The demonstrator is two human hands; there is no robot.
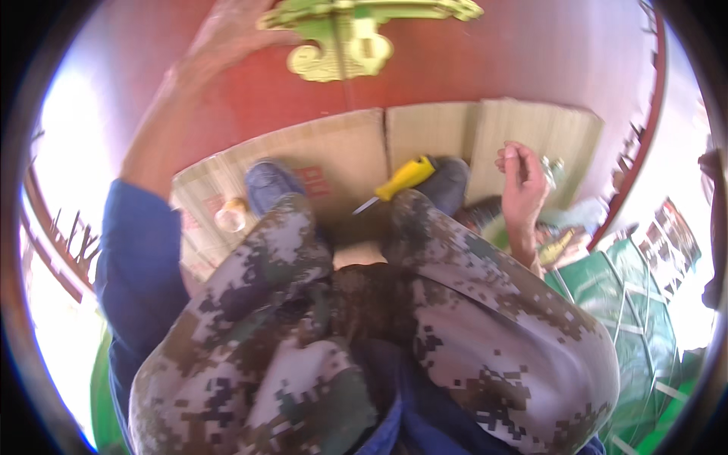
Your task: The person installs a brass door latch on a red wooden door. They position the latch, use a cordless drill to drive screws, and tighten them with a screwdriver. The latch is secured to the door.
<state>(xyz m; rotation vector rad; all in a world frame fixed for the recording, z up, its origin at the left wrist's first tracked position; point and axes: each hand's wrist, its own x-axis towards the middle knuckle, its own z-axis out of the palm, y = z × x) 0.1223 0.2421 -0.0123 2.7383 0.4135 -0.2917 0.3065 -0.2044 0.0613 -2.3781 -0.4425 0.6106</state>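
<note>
A yellow-green ornate metal fitting is mounted on a red panel at the top, across a vertical seam. My left hand is raised beside the fitting's left part; it is blurred, and its fingers are mostly hidden. Lower right, over the cardboard, my right hand is closed, thumb and fingertips drawn together; whatever they pinch is too small to make out. Between my shoes lies a screwdriver with a yellow handle, its butt by the right shoe and its shaft pointing lower left.
Flattened cardboard lies under my feet. A small clear round container sits left of my left shoe. Something clear and shiny is beside my right hand. Green strapped sacking fills the right side.
</note>
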